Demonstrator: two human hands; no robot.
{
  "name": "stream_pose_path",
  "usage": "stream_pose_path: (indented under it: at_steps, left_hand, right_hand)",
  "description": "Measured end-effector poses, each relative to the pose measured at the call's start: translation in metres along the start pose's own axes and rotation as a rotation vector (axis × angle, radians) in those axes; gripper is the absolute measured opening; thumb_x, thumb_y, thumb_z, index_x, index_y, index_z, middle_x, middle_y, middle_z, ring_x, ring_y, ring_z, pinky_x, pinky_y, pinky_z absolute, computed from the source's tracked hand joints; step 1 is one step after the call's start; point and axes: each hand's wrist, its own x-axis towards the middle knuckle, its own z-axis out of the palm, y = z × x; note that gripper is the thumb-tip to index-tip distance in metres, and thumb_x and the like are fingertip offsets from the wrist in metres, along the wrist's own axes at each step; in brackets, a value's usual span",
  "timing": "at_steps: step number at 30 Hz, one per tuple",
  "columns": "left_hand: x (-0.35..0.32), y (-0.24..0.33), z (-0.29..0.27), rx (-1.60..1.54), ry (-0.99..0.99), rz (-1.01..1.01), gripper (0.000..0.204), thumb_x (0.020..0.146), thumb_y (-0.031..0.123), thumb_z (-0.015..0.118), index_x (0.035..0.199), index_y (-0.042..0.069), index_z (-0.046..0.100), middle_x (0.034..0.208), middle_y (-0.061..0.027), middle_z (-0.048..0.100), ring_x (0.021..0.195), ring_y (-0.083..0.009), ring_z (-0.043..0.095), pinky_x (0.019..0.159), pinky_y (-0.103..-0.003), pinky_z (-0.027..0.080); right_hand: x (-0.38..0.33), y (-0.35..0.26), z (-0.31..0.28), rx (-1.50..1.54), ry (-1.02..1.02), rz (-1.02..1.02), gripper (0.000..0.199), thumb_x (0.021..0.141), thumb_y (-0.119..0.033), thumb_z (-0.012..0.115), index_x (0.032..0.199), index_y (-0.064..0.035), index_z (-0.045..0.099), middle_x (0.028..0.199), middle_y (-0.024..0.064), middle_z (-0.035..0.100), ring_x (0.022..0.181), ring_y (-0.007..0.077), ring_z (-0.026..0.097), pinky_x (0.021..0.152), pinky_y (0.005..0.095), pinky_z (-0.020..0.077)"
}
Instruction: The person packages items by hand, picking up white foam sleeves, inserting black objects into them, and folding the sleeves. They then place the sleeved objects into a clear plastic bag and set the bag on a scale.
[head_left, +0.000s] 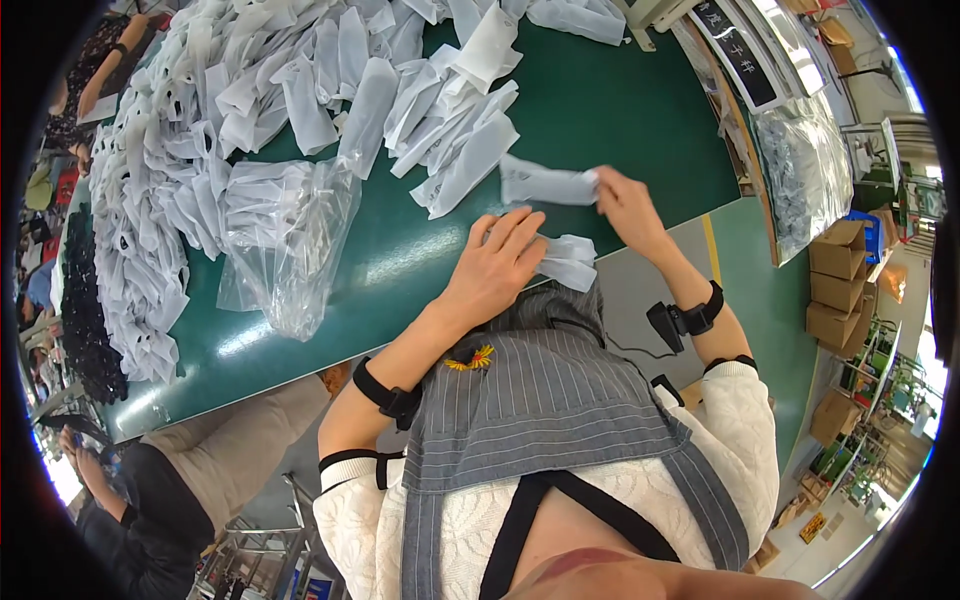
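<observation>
Pinstriped grey apron cloth [540, 400] sits nearest, below the fingers of both hands. Ahead of it, the right hand [628, 212] has thumb and fingers clamped on one end of a white translucent pouch [546, 186], which stretches leftward from them above the green counter [620, 95]. The left hand [500, 262] bends over a crumpled pouch [572, 262] at the near edge, its loose end poking out to the right of those fingers; the thumb side is hidden, so I cannot tell whether they are closed on it.

Beyond the left fingers lies a row of overlapping pouches [468, 160]; to their left rests a clear plastic bag [290, 305] with more inside, and farther off that way spreads the big pile [235, 95].

For good handling, I would pinch the thin film near its end, straighten it gently, and let the left fingers flatten creases without snagging neighbours.
</observation>
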Motion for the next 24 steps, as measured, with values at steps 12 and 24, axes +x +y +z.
stream_pose_path:
  at_steps: [12, 24]
  left_hand:
    - [-0.011, -0.007, 0.016, 0.099, 0.075, -0.199, 0.046, 0.068, 0.026, 0.077, 0.106, 0.008, 0.057, 0.122, -0.0094, 0.055, 0.116, -0.0247, 0.05, 0.109, -0.05, 0.027]
    - [-0.015, -0.007, -0.017, 0.141, 0.014, -0.168, 0.061, 0.059, 0.033, 0.082, 0.11, 0.01, 0.057, 0.123, -0.009, 0.054, 0.116, -0.0255, 0.049, 0.111, -0.055, 0.023]
  right_hand:
    - [0.032, -0.046, 0.017, 0.004, -0.191, -0.451, 0.03, 0.084, 0.002, 0.051, 0.11, -0.006, 0.061, 0.098, 0.0139, 0.061, 0.088, 0.0325, 0.062, 0.074, 0.0378, 0.0508]
    - [0.055, -0.057, 0.023, -0.213, -0.457, -0.518, 0.022, 0.083, -0.004, 0.054, 0.104, -0.0073, 0.062, 0.092, 0.0108, 0.061, 0.089, 0.0293, 0.06, 0.072, 0.0383, 0.0488]
